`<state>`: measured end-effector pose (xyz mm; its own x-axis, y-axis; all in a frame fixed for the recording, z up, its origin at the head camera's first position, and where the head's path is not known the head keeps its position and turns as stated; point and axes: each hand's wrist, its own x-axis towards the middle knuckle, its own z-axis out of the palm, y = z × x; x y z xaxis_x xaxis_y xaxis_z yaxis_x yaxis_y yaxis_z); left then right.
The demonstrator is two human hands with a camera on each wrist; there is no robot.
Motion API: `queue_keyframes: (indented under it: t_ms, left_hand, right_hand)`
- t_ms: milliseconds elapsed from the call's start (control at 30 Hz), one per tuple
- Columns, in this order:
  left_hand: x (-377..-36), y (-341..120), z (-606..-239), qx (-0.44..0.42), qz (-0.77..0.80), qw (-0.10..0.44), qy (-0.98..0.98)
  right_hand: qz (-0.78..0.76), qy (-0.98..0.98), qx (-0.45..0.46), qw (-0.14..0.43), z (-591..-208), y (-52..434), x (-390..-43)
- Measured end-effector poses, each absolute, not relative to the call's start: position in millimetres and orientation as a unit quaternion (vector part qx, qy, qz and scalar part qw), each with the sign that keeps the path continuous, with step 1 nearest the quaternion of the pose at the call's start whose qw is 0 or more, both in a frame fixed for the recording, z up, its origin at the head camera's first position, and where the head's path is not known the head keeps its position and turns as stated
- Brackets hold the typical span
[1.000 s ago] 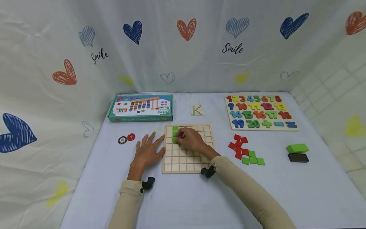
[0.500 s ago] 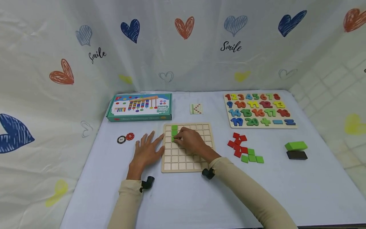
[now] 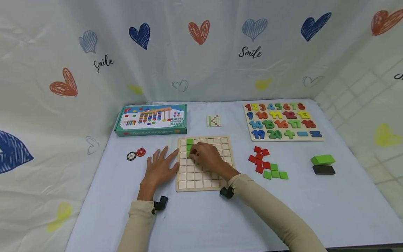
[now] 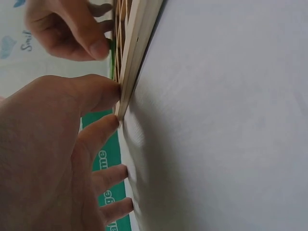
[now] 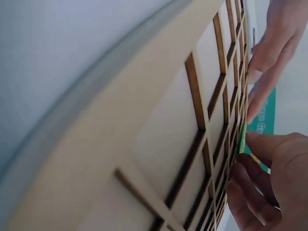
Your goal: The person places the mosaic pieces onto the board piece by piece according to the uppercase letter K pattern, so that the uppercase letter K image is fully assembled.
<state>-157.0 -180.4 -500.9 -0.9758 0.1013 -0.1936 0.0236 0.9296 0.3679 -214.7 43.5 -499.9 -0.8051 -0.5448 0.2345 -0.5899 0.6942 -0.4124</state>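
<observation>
Toward the left of the white table [image 3: 195, 220], a black chip [image 3: 131, 155] and a red chip [image 3: 140, 152] are laid flat, close together; behind them a green box [image 3: 154, 120] is set near the back edge. Nearer the front, the left hand [image 3: 160, 169] is spread beside the board [image 3: 190, 176], its fingers apart and nearly straight. Nothing is gripped by it, but the board's left edge is touched by its thumb and index fingertip. On the board, the three far squares of the second column from the left are filled by three green tiles [image 3: 189, 147]. Over the nearest of these, the right hand [image 3: 206, 155] is held with its fingers curled, the thumb and fingertips brought close together at the tile; whether it is pinched or merely touched cannot be told. Behind the board, a card [image 3: 214, 121] printed with a small grid is laid. To the right, red tiles [image 3: 259, 162] are clustered on the table, with loose green tiles [image 3: 275, 173] gathered against them at the near right. Behind these a number board [image 3: 299, 139] is placed. Farthest right, a green block [image 3: 323, 160] is set just behind a black block [image 3: 323, 170].
</observation>
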Motion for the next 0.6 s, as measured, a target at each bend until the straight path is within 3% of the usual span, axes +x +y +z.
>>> queue_keyframes:
  t_ms: [367,600]
  left_hand:
    - [-152,-186,-503,0.032,0.185,0.098,0.977]
    - [-157,-182,-503,0.034,0.183,0.098,0.978]
  right_hand:
    - [0.31,-0.909,0.276,-0.01,-493,43,-206]
    - [0.376,-0.884,0.279,-0.004,-477,75,-205]
